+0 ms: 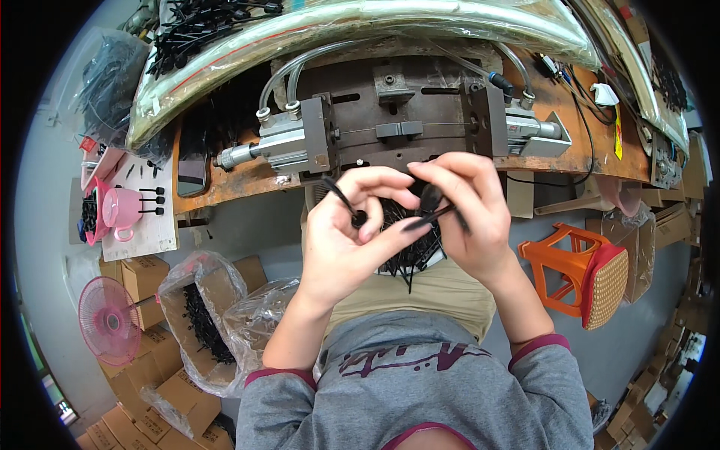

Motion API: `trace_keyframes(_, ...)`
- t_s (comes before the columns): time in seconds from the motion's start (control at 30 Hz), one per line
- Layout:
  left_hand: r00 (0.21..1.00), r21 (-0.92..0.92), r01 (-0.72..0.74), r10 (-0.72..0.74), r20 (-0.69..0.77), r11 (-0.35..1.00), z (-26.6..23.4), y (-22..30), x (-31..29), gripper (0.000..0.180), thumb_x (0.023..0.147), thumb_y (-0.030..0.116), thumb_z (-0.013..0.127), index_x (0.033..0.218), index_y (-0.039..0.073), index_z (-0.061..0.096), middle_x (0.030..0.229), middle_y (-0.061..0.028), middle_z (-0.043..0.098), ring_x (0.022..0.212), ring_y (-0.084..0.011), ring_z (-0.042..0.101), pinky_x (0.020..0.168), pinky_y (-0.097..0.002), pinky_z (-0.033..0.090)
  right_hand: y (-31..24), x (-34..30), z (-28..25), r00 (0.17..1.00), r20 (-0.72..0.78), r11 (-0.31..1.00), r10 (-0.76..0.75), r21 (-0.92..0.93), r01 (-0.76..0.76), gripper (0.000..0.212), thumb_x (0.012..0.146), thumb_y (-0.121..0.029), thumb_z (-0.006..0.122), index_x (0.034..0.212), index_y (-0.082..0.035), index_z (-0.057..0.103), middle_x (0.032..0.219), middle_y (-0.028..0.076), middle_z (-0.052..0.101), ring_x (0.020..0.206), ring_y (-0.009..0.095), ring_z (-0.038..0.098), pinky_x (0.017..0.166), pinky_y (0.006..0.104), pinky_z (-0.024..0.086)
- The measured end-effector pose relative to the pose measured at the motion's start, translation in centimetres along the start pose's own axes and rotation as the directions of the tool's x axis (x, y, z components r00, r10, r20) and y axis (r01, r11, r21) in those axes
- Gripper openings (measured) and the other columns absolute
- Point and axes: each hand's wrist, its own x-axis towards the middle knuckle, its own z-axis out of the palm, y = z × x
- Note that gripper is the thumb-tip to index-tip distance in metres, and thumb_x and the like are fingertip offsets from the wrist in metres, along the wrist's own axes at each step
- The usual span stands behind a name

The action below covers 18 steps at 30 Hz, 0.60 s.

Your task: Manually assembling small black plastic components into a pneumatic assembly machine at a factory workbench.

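My left hand (pixel 341 240) is curled round a thin black rod with a round end (pixel 337 194), which pokes out above the palm. Its thumb reaches across to my right hand (pixel 480 214), against a second dark rod (pixel 429 218). The fingers of my right hand are bent round a black piece with a thick end (pixel 430 197); its far part is hidden by the fingers. Below both hands, a heap of similar black rods (pixel 411 259) lies on my lap. Just beyond the hands stands a dark metal fixture (pixel 367 82) with a small grey block (pixel 399 130) at its middle.
Air cylinders (pixel 285 146) (pixel 525 129) with clear hoses flank the fixture on the wooden bench (pixel 210 180). A pink mug (pixel 122 208), a pink fan (pixel 110 320) and a plastic-lined box of black rods (pixel 202 322) are on the left. An orange stool (pixel 566 270) stands right.
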Motion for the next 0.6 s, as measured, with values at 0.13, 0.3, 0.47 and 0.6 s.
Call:
trace_keyframes(0.13,0.998,0.138,-0.054,0.055,-0.002,0.989,0.6,-0.1,0.1,0.034,0.072,-0.004,0.077,0.103,0.002,0.067,0.096,0.0009,0.066,0.056,0.0026,0.035,0.052,-0.0130,0.030,0.4,0.0,0.0,0.993,0.043,0.992,-0.107,-0.061,0.109,0.048,0.067,0.013,0.061,0.114,0.004,0.062,0.106,0.016,0.057,0.088,0.030,0.062,0.069,0.0359,0.055)
trace_keyframes(0.3,0.999,0.013,-0.035,0.035,0.003,0.999,-0.2,-0.5,-0.2,0.034,0.066,-0.004,0.080,0.097,0.003,0.070,0.094,-0.0011,0.064,0.055,0.0012,0.036,0.052,-0.0147,0.030,1.1,0.2,0.1,0.984,0.078,0.986,-0.162,-0.021,0.164,0.046,0.069,0.006,0.063,0.115,0.004,0.062,0.106,0.016,0.059,0.088,0.031,0.062,0.071,0.0376,0.054)
trace_keyframes(0.47,0.996,0.028,-0.089,0.088,0.029,0.996,-0.7,-0.4,0.1,0.030,0.063,-0.002,0.083,0.091,0.003,0.071,0.092,-0.0007,0.065,0.053,0.0007,0.037,0.052,-0.0156,0.030,0.9,0.1,0.2,0.979,0.114,0.986,-0.167,-0.003,0.169,0.049,0.073,0.006,0.062,0.122,0.004,0.060,0.115,0.016,0.058,0.095,0.031,0.062,0.079,0.0370,0.053)
trace_keyframes(0.6,0.976,0.287,-0.208,0.219,-0.007,0.935,-0.7,-0.4,0.5,0.033,0.063,-0.004,0.082,0.093,0.001,0.069,0.092,-0.0033,0.065,0.054,0.0011,0.036,0.048,-0.0151,0.028,0.8,-0.2,0.2,1.000,-0.006,0.998,-0.017,0.058,0.017,0.047,0.078,0.008,0.061,0.125,0.002,0.059,0.119,0.017,0.057,0.104,0.030,0.060,0.084,0.0353,0.052)
